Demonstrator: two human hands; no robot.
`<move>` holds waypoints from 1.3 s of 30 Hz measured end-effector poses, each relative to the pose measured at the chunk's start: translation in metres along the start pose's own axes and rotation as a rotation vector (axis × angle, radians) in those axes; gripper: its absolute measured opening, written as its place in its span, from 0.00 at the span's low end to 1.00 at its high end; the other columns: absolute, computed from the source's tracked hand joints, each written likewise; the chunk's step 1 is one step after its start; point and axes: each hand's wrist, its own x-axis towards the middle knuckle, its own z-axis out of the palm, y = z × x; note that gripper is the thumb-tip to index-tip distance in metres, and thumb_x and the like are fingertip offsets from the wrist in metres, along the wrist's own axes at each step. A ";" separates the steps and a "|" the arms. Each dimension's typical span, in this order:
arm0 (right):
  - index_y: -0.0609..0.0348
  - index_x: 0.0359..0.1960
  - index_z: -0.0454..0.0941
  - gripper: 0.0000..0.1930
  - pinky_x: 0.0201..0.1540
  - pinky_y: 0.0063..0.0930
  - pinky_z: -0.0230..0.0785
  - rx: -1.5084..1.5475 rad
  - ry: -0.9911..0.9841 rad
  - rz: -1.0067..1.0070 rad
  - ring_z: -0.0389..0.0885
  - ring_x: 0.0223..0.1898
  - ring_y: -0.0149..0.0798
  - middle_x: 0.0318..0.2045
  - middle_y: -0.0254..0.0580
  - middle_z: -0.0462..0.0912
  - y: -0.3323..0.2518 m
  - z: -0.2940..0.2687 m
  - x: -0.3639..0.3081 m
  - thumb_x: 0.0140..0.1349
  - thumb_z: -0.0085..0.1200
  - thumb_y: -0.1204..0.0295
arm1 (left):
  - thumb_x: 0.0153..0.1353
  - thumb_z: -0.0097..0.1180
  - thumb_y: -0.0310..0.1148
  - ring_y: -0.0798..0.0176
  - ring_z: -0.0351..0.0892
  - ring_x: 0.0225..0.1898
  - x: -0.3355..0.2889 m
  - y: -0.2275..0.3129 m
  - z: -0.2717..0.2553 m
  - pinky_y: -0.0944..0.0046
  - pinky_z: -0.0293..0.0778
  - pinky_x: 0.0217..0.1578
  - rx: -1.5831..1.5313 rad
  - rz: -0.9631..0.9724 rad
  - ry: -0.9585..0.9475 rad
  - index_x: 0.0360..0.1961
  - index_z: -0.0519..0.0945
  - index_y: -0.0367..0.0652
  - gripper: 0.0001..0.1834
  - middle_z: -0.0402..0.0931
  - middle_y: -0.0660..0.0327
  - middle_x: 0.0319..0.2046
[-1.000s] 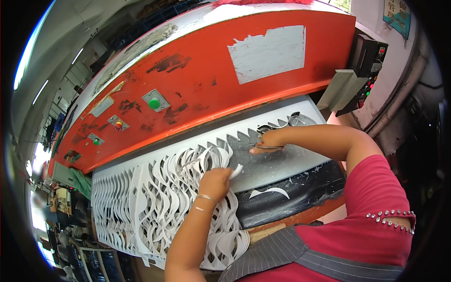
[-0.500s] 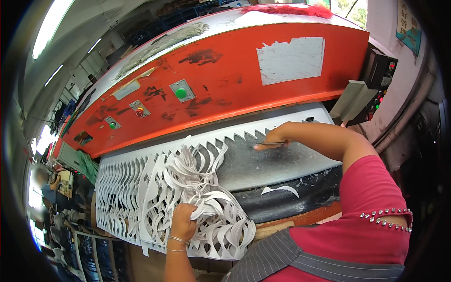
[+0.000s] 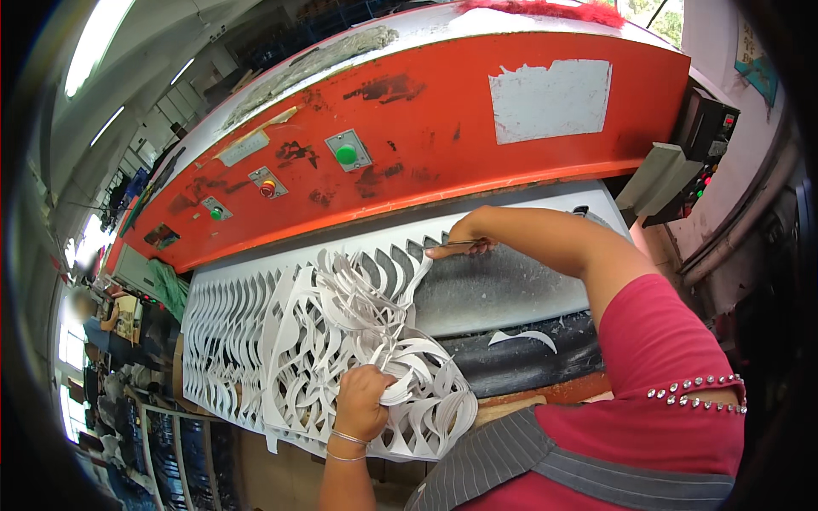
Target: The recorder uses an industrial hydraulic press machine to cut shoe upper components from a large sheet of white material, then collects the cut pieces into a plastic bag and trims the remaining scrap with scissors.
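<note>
My left hand (image 3: 363, 404) is closed round a bunch of white cut-out strips (image 3: 417, 375) at the near side of the machine bed. Those strips belong to a tangled stack of white die-cut sheet scrap, with leaf-shaped holes. Farther back, my right hand (image 3: 463, 238) is closed on a thin metal tool (image 3: 465, 243) that looks like scissors, though most of it is hidden. Its fingertips are at the pointed edge of the white sheet (image 3: 409, 226), beside the upper ends of the strips. Left of the tangle, more wavy cut sheet (image 3: 223, 341) lies flat.
Behind the bed rises a red machine beam (image 3: 443, 128) with green buttons (image 3: 346, 154) and a red knob (image 3: 267, 187). A grey worn board (image 3: 503, 285) lies on the bed. One curved white offcut (image 3: 524, 338) rests on the black near edge. Another person (image 3: 102, 319) is far left.
My right hand has moved left with the metal tool, up to the strips' upper ends. My left hand still grips the bunch. The whole view has shifted slightly.
</note>
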 end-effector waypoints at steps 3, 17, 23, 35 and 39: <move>0.62 0.10 0.70 0.44 0.26 0.41 0.69 -0.195 0.150 -0.151 0.73 0.18 0.43 0.12 0.48 0.69 0.007 0.008 -0.004 0.52 0.37 0.26 | 0.38 0.51 0.20 0.48 0.71 0.35 -0.003 0.001 -0.005 0.54 0.63 0.40 0.011 0.018 0.042 0.30 0.77 0.43 0.13 0.72 0.57 0.27; 0.66 0.30 0.77 0.46 0.35 0.38 0.70 -0.252 -0.002 0.012 0.74 0.30 0.42 0.29 0.49 0.74 -0.027 0.003 -0.011 0.50 0.36 0.24 | 0.64 0.51 0.33 0.60 0.72 0.26 -0.183 0.007 -0.047 0.61 0.68 0.31 -0.061 -0.827 0.559 0.30 0.74 0.36 0.10 0.72 0.56 0.24; 0.59 0.51 0.77 0.48 0.54 0.43 0.66 -0.589 0.182 -0.104 0.73 0.56 0.52 0.53 0.52 0.76 -0.047 0.022 -0.042 0.50 0.36 0.25 | 0.64 0.53 0.36 0.62 0.73 0.25 -0.190 -0.004 -0.052 0.62 0.68 0.28 0.089 -0.754 0.511 0.30 0.74 0.37 0.12 0.75 0.56 0.24; 0.57 0.47 0.80 0.45 0.49 0.42 0.70 -0.541 0.272 -0.089 0.78 0.49 0.51 0.45 0.51 0.81 -0.099 0.059 0.019 0.50 0.39 0.27 | 0.64 0.53 0.35 0.66 0.70 0.21 -0.214 -0.083 -0.038 0.65 0.67 0.25 -0.132 -0.773 0.547 0.31 0.75 0.37 0.11 0.73 0.60 0.20; 0.57 0.44 0.81 0.43 0.49 0.44 0.70 -0.549 0.325 -0.058 0.79 0.48 0.50 0.43 0.49 0.81 -0.115 0.063 0.045 0.49 0.43 0.27 | 0.63 0.53 0.34 0.66 0.69 0.20 -0.227 -0.104 -0.033 0.65 0.67 0.24 -0.183 -0.734 0.567 0.31 0.74 0.38 0.09 0.72 0.61 0.19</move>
